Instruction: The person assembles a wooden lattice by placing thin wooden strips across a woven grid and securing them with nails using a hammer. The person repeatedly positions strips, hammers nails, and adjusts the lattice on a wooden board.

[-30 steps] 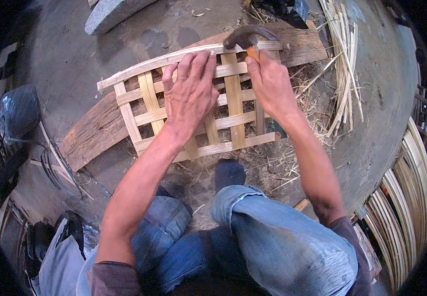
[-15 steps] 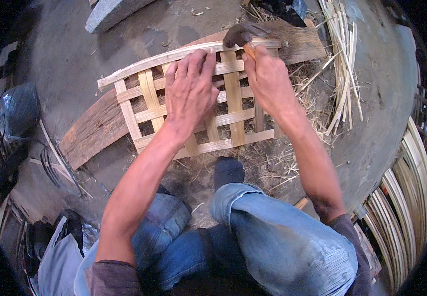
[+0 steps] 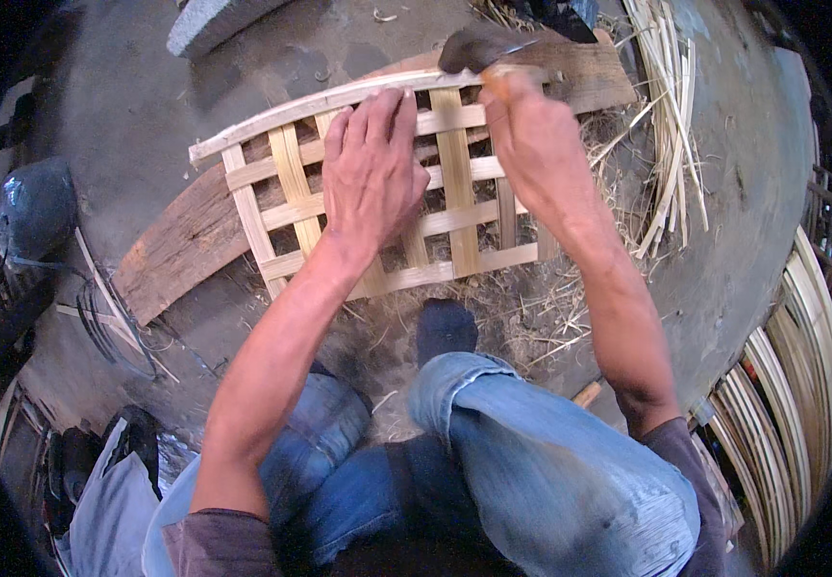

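Note:
A woven lattice of pale bamboo strips (image 3: pixel 457 188) lies over a worn wooden plank (image 3: pixel 180 240), with a doubled strip along its far edge. My left hand (image 3: pixel 372 168) holds the lattice at its middle, fingertips at that far strip and the thumb side mostly hidden. My right hand (image 3: pixel 541 144), slightly blurred, is closed round the orange-brown wooden handle of a hammer (image 3: pixel 473 50). The dark hammer head is over the far edge strip, to the right of my left fingertips. Whether it touches the strip I cannot tell.
Long thin bamboo strips (image 3: pixel 670 144) lie in a bundle at the far right, with shavings (image 3: pixel 555 308) scattered nearby. Curved slats (image 3: pixel 786 385) are stacked at the right edge. A grey stone block (image 3: pixel 219 21) is at the far left. My socked foot (image 3: pixel 447 329) is near the lattice.
The hammer head has turned and shifted slightly right, and my right hand has moved a little right with it. My left hand stays on the lattice, which has shifted slightly.

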Available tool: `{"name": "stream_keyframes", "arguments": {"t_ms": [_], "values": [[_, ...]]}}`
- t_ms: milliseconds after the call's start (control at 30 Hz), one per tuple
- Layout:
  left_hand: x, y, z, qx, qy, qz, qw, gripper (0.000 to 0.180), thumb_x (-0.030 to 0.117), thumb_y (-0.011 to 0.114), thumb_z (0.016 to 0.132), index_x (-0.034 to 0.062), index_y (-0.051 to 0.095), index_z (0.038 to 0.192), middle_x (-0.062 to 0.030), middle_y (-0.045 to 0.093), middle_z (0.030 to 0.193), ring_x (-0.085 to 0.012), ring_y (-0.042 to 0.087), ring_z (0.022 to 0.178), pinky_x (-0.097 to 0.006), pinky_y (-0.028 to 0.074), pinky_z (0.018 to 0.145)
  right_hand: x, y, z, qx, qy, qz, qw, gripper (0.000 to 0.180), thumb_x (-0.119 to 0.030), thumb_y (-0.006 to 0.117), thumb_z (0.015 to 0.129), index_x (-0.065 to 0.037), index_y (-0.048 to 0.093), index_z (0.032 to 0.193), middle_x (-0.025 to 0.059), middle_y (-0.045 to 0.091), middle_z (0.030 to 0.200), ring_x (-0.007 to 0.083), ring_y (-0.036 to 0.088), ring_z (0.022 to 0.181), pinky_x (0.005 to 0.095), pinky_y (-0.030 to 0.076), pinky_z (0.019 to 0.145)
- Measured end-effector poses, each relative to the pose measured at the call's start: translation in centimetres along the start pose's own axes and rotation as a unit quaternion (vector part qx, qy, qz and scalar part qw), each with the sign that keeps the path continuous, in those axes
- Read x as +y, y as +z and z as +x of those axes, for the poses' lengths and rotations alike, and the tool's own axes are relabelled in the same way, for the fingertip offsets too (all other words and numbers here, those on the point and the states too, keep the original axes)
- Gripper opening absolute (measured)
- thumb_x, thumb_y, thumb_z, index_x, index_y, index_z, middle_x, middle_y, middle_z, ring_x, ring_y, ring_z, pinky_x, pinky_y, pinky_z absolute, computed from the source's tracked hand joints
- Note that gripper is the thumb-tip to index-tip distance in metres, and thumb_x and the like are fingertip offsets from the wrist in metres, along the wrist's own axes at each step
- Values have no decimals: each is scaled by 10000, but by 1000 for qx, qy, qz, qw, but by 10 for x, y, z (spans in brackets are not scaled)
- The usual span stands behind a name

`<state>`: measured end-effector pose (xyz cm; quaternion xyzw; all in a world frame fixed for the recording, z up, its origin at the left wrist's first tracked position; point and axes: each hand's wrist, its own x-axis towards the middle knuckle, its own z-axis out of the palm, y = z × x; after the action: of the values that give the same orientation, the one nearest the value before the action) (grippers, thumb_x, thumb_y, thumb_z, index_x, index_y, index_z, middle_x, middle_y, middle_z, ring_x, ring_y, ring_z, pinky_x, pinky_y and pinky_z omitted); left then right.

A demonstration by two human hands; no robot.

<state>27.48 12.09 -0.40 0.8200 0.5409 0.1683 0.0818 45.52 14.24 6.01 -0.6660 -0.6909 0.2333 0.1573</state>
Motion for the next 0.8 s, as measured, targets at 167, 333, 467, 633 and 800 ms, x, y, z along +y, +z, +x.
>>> {"name": "stream_keyframes", "arguments": {"t_ms": [167,333,467,633,800], "values": [[-4,5,-6,3,8,23,1000,686,179,637,731,71,515,1397,-86,506,1373,-242,462,1312,-436,315,1148,-3,5,-1,-30,4,-7,1000,248,-227,502,1010,13,552,1047,308,663,801,488,666,832,566,549,732],[-3,5,-6,-2,15,23,1000,709,200,655,719,82,509,1402,-78,502,1378,-231,464,1313,-438,311,1152,0,5,4,-23,32,-7,999,278,-245,502,1013,21,543,1081,316,665,814,489,670,840,573,547,725],[-4,5,-4,-4,19,31,999,720,209,666,715,84,504,1405,-73,504,1371,-225,467,1307,-445,314,1149,-5,2,6,-50,5,-46,998,280,-245,500,1012,24,541,1076,320,669,846,498,664,854,576,542,734],[-4,6,-5,-6,20,28,999,713,215,668,719,84,506,1401,-72,508,1358,-223,472,1295,-442,315,1146,0,15,4,-56,26,-64,996,249,-227,499,1010,9,510,1086,305,673,841,503,658,849,579,539,728],[-6,5,-5,2,25,36,999,691,214,659,725,82,516,1388,-72,511,1351,-223,484,1280,-442,320,1139,-1,7,4,-25,-11,-45,999,257,-237,506,1009,16,483,1046,319,658,791,508,657,811,591,530,700]]}}
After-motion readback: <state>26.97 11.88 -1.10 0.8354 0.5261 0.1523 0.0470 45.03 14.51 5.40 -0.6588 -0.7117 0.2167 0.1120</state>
